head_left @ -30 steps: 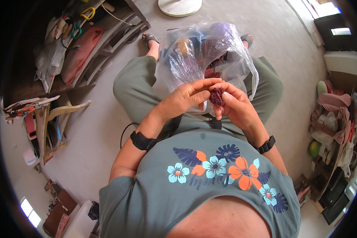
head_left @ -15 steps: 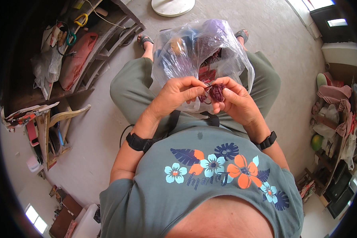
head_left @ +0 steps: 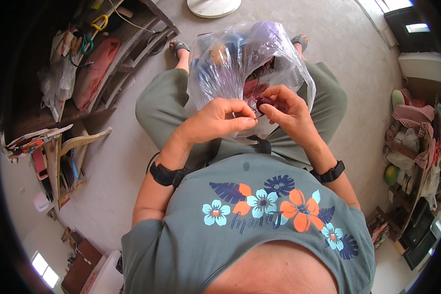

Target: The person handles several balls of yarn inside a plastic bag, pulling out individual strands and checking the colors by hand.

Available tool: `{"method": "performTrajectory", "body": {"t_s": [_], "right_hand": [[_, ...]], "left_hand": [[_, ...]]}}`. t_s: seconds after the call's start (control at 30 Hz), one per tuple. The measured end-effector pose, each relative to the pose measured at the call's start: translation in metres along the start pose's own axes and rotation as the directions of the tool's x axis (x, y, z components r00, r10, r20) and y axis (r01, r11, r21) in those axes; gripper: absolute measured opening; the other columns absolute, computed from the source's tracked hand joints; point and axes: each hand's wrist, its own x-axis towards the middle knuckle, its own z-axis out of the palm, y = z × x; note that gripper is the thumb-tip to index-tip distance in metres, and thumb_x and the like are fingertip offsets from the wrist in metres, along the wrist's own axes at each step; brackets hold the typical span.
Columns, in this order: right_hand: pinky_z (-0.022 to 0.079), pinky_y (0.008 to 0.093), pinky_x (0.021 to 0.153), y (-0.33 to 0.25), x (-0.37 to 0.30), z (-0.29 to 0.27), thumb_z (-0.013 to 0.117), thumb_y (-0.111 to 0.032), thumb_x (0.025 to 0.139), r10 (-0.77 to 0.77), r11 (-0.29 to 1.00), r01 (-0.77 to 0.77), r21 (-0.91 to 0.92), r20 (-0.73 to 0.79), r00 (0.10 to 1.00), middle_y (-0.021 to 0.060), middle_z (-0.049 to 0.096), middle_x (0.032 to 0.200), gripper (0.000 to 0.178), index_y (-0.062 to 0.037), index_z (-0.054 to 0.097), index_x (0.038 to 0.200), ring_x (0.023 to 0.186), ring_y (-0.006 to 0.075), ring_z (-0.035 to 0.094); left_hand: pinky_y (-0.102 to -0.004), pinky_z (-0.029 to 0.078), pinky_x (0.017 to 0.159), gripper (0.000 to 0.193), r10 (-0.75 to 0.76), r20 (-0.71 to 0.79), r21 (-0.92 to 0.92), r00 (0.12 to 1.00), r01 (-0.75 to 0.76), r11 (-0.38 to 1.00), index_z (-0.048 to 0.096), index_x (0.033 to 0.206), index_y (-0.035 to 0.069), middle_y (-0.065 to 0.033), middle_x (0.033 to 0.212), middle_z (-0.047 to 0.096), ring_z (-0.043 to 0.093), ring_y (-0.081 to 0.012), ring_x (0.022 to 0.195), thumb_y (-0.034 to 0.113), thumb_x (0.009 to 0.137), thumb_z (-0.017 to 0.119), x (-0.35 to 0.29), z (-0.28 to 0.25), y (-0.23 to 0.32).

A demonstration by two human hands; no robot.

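A small, rounded dark red yarn piece (head_left: pixel 263 104) sits in the fingers of my right hand (head_left: pixel 291 113), pinched between thumb and fingers. Just to its left, my left hand (head_left: pixel 219 119) has its thumb and forefinger pressed together. Whatever thin thing lies between those fingertips is too small to make out. Dark red strands hang close to both hands. Beyond them, a clear plastic bag (head_left: pixel 220 73) rests between my knees. Through it show a purple bundle (head_left: pixel 267 32), blue and yellow-orange shapes, and more dark red yarn at its opening.
A wooden shelf unit (head_left: pixel 132 59) stands at far left, with scissors (head_left: pixel 101 22) and a red bag (head_left: pixel 99 73) on it. A round white base (head_left: pixel 213 7) is on the floor ahead. Cloths and bags are piled on a rack (head_left: pixel 406 147) at right.
My left hand has moved slightly down, away from the yarn piece. My right hand has turned and shifted a little up with the piece, leaving a wider gap between the hands.
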Motion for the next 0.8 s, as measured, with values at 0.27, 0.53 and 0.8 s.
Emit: {"method": "performTrajectory", "body": {"t_s": [0.27, 0.53, 0.8], "right_hand": [[0.048, 0.0214, 0.062, -0.015, -0.010, -0.006, 0.060, -0.022, 0.097, 0.143, 0.969, -0.191, 0.154, 0.279, 0.950, -0.0003, 0.062, 0.087, 0.026, -0.0034, 0.061, 0.115, 0.068, 0.0061, 0.057], [0.053, 0.0270, 0.081, -0.018, -0.006, -0.002, 0.059, -0.016, 0.097, 0.079, 0.882, -0.148, 0.448, 0.168, 0.983, 0.0072, 0.063, 0.109, 0.030, -0.0028, 0.053, 0.123, 0.089, 0.0143, 0.065], [0.048, 0.0213, 0.068, -0.005, 0.009, -0.011, 0.068, -0.010, 0.089, -0.077, 0.994, 0.088, 0.058, -0.164, 0.983, 0.0013, 0.062, 0.091, 0.024, -0.0028, 0.057, 0.110, 0.078, 0.0077, 0.059]], "left_hand": [[-0.0196, 0.044, 0.072, 0.015, 0.066, -0.091, -0.100, 0.994, -0.075, 0.992, 0.067, 0.097, 0.002, 0.0034, 0.086, 0.062, 0.054, -0.0033, 0.081, 0.015, 0.092, 0.067, 0.010, -0.004, -0.005], [-0.0186, 0.043, 0.060, 0.021, -0.035, -0.168, -0.088, 0.985, 0.020, 0.996, 0.070, 0.106, 0.003, 0.0025, 0.083, 0.065, 0.052, -0.0026, 0.070, 0.020, 0.095, 0.064, 0.011, 0.006, -0.018], [-0.0187, 0.042, 0.059, 0.019, -0.158, -0.036, -0.130, 0.987, 0.153, 0.980, 0.069, 0.105, 0.002, 0.0013, 0.083, 0.064, 0.053, -0.0036, 0.069, 0.015, 0.095, 0.061, 0.005, 0.010, 0.001]]}}
